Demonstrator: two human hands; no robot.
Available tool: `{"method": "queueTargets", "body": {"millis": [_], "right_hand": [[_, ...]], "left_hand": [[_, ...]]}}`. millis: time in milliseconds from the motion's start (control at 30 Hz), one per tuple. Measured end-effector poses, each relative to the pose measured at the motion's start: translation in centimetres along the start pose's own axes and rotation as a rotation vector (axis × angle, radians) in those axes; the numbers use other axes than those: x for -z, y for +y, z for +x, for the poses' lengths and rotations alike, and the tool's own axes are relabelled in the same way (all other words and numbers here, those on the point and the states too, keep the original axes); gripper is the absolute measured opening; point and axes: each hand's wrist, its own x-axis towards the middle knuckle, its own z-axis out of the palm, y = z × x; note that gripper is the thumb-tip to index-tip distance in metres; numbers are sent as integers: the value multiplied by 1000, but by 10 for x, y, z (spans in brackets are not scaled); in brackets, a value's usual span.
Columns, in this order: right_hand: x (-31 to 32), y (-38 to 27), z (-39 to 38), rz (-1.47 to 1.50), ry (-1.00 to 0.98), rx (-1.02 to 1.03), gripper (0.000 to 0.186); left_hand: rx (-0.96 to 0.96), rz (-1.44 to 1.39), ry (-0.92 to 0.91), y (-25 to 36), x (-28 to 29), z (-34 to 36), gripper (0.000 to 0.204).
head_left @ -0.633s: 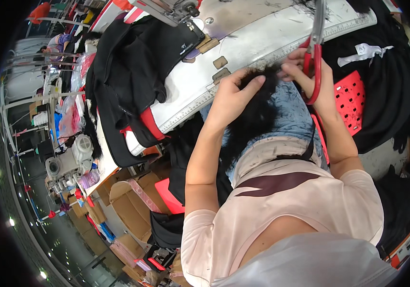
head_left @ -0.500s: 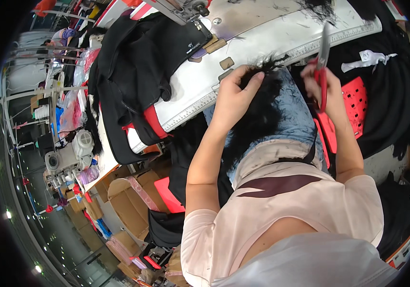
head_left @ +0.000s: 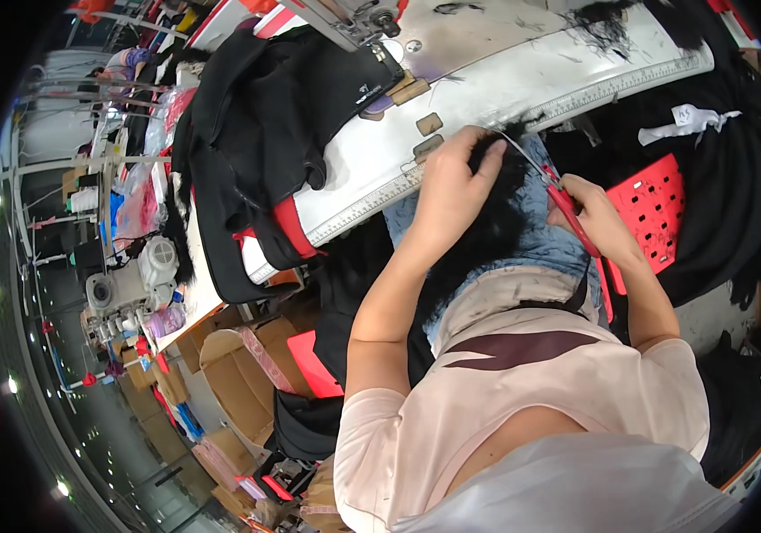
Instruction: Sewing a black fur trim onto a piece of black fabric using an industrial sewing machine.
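Observation:
My left hand (head_left: 459,182) is closed in a pinch on the upper edge of a piece of black faux fur (head_left: 496,213), at the table's front edge. The fur hangs down over my lap, across the blue jeans. A pair of red-handled scissors (head_left: 567,206) is gripped in my right hand (head_left: 595,218), just right of the fur. Their metal blades point up and left, with the tips at the fur's edge close to my left fingertips. How far the blades are parted is hard to make out.
A white tabletop (head_left: 478,80) with a ruler edge carries a sewing machine (head_left: 345,22), a black garment (head_left: 256,115) and loose fur scraps (head_left: 607,31). To the right are a red perforated plastic piece (head_left: 651,209) and black cloth with a white strip (head_left: 687,123). Cardboard boxes (head_left: 243,377) stand at left.
My right hand has brought the scissors down and left, from upright beside the table edge to the fur by my left fingers. The left hand keeps its pinch, shifted slightly right.

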Motion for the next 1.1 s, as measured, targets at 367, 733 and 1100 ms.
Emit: {"method": "queueTargets", "body": {"millis": [367, 733, 1100], "right_hand": [[-5, 36, -50, 370, 44, -299, 47], [228, 125, 85, -682, 1011, -31, 38], [172, 40, 141, -928, 980, 147, 25]], "left_hand": [[-84, -38, -242, -16, -15, -5, 20], [70, -192, -94, -14, 23, -6, 16], [161, -474, -135, -22, 29, -19, 14]]}}
